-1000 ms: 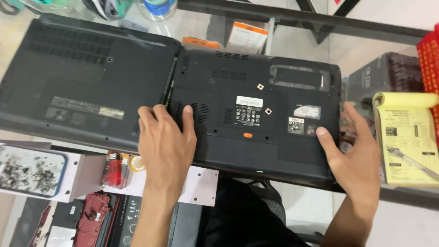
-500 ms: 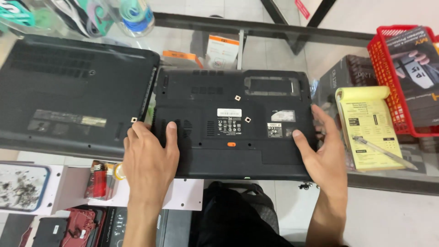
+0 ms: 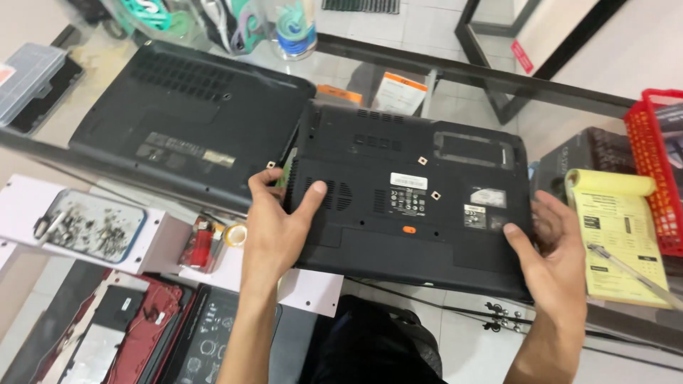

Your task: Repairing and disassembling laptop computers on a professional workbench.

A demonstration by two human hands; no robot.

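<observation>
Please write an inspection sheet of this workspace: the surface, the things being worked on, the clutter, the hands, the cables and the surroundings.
Surface: glass table, dark frame; floor visible through it.
Job's things: black laptop lying bottom up, held at both side edges; second black laptop bottom up, to its left.
Clutter: yellow notepad with pen; red basket; tray of screws; grey parts box; red lighter.
Hands: left hand has its grip on the laptop's left edge, thumb on top; right hand at the right edge.
Cables: coloured bundles at the far edge; thin cable under the table.
Surroundings: tiled floor; laptop parts lower left.
</observation>
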